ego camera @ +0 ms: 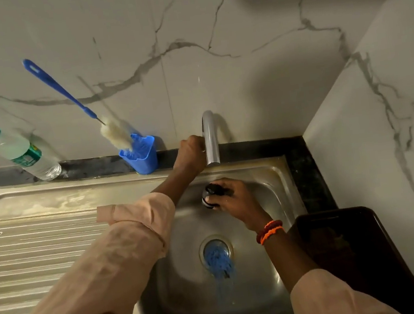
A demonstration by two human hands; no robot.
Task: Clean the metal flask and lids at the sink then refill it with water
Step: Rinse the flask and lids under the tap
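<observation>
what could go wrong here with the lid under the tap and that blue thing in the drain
1. The right hand grips the small black lid in its fingers just below the spout; wet, it might slip into the sink.
2. The blue scrubber sits on the drain, so water may pool.
3. The left hand is at the tap; a sudden strong flow could splash off the lid.
</observation>
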